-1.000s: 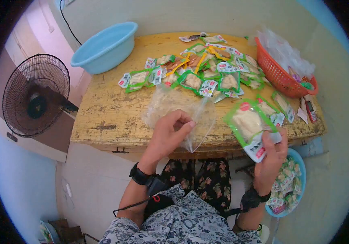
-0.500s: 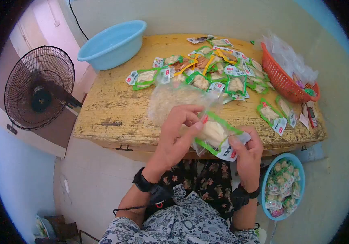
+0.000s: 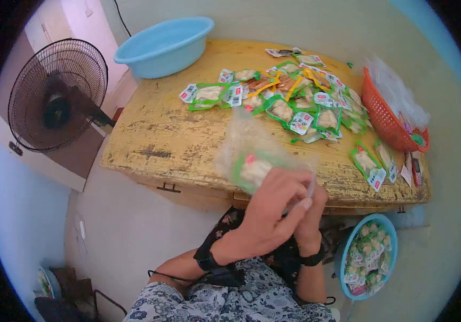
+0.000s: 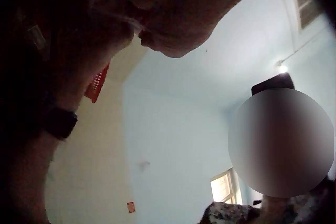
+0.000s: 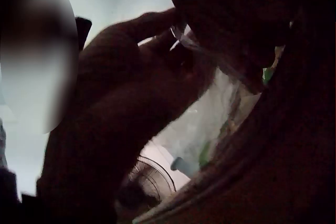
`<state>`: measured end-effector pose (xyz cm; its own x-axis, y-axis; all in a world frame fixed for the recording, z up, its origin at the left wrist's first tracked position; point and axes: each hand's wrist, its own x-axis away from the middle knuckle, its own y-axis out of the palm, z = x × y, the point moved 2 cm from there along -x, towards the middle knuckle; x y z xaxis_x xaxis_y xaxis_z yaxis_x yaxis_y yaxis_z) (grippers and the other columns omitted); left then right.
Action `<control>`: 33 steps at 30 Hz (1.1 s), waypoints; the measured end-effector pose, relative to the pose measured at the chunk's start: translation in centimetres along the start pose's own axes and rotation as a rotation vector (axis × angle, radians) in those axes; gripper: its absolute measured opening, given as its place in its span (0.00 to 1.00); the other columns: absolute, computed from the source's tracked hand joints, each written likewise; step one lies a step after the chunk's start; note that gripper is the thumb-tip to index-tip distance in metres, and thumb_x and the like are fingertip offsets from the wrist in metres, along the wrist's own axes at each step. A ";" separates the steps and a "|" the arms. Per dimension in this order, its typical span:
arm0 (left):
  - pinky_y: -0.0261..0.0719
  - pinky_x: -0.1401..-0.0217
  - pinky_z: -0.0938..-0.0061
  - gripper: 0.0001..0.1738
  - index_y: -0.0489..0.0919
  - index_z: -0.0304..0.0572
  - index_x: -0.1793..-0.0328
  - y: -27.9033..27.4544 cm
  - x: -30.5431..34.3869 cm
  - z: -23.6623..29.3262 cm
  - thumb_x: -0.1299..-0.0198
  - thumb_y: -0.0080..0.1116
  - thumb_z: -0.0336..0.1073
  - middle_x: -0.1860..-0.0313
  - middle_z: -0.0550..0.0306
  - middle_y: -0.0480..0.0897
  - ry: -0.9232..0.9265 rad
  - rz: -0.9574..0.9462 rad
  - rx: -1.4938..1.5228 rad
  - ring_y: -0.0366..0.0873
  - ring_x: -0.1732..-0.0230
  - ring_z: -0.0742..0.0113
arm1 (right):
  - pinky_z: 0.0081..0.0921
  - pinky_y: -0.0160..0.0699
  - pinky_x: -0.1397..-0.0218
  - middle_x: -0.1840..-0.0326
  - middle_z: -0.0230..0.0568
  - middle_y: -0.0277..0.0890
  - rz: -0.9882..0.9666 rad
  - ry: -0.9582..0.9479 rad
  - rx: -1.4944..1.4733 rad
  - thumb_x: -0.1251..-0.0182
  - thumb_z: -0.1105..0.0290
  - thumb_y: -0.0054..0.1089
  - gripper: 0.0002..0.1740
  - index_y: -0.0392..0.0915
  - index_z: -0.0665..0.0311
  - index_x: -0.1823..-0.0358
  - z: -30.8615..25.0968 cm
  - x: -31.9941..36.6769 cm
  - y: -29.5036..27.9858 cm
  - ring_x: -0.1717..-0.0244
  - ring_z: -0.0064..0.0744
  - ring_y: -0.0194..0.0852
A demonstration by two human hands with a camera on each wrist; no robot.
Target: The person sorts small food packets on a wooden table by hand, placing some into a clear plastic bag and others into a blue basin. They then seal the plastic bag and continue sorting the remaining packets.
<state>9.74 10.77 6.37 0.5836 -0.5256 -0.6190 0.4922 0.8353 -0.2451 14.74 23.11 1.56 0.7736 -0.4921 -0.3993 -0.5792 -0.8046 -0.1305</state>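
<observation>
A clear zip-top plastic bag (image 3: 247,131) hangs from both hands over the table's front edge. Inside it, seen through the film, lies a green-edged food packet (image 3: 256,170) with pale contents. My left hand (image 3: 274,212) pinches the bag's mouth between thumb and fingers. Close behind it, my right hand (image 3: 310,228) grips the mouth's right side, its fingers partly hidden by the left hand. Both wrist views are dark; in the right one, the bag's clear edge (image 5: 184,37) shows between the hands.
Many similar packets (image 3: 281,110) lie heaped on the worn yellow table (image 3: 161,131). A blue basin (image 3: 166,48) stands at back left, a red basket (image 3: 383,118) with plastic bags at right. Below right is a blue tub (image 3: 391,257) of packets. A fan (image 3: 56,96) stands at left.
The right hand has brought the green-edged packet leftward from the table's right side into the bag. Both hands now meet at the bag's mouth, and the head view has shifted slightly.
</observation>
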 end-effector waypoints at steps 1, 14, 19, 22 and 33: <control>0.73 0.36 0.57 0.07 0.78 0.38 0.54 0.5 -0.1 0.0 0.35 0.63 0.29 0.41 0.45 0.82 0.023 -0.006 -0.013 0.78 0.43 0.47 | 0.26 0.77 0.62 0.63 0.30 0.81 -0.027 -0.026 0.024 0.29 0.74 0.59 0.06 0.80 0.67 0.54 0.2 0.1 -0.4 0.63 0.22 0.77; 0.80 0.49 0.60 0.08 0.80 0.37 0.57 -0.8 0.0 -0.4 0.41 0.67 0.27 0.52 0.48 0.82 0.032 0.019 -0.180 0.80 0.51 0.48 | 0.36 0.83 0.59 0.59 0.38 0.84 -0.075 -0.191 0.216 0.28 0.73 0.56 0.15 0.77 0.67 0.41 0.3 -1.6 0.6 0.60 0.35 0.85; 0.80 0.49 0.62 0.09 0.80 0.36 0.55 -1.4 -0.5 -0.9 0.40 0.67 0.27 0.52 0.47 0.82 0.051 0.040 -0.154 0.80 0.51 0.48 | 0.38 0.79 0.64 0.66 0.46 0.82 -0.083 -0.070 0.321 0.26 0.68 0.55 0.16 0.76 0.66 0.41 -0.5 -2.7 1.4 0.63 0.42 0.86; 0.81 0.48 0.64 0.11 0.80 0.36 0.50 -1.7 -0.3 -1.6 0.38 0.66 0.27 0.50 0.47 0.83 0.021 0.056 -0.108 0.81 0.50 0.50 | 0.38 0.79 0.63 0.66 0.47 0.83 -0.047 -0.055 0.277 0.27 0.66 0.58 0.18 0.75 0.66 0.40 0.0 -2.9 2.0 0.63 0.40 0.86; 0.83 0.51 0.71 0.10 0.82 0.38 0.47 -10.7 3.3 -3.5 0.33 0.63 0.30 0.52 0.54 0.86 -0.409 0.234 0.218 0.83 0.55 0.69 | 0.35 0.82 0.50 0.54 0.51 0.85 -0.054 0.086 0.353 0.34 0.68 0.68 0.24 0.77 0.70 0.39 0.1 -3.8 1.3 0.56 0.37 0.85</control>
<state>4.12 0.64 4.40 0.8774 -0.3855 -0.2855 0.4161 0.9078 0.0531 11.02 24.01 2.87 0.8153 -0.4906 -0.3075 -0.5787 -0.6729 -0.4607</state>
